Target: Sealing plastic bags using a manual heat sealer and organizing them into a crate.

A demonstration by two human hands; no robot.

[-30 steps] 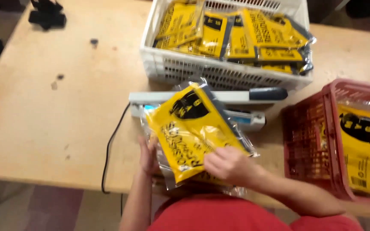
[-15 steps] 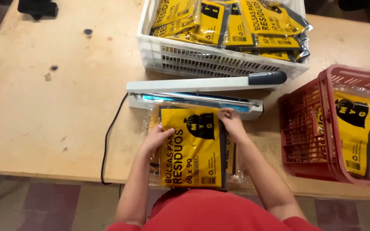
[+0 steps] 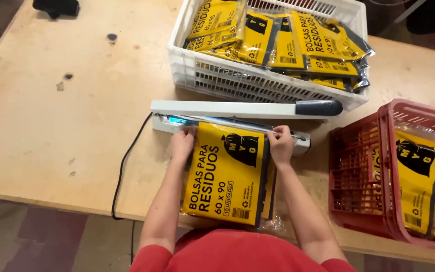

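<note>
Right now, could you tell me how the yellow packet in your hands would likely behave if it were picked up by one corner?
The yellow packet would probably flop: its clear wrap wrinkles at the edges. Both the left hand and the right hand hold its top edge flat on the heat sealer. The glossy film looks slippery.

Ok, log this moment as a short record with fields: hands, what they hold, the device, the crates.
left hand: grips top left corner of yellow packet
right hand: grips packet's top right corner
packet: flat on wooden table, top edge at heat sealer
sealer arm: raised, dark handle at right
white crate: behind sealer, full of yellow packets
red crate: right, holds more packets
</note>
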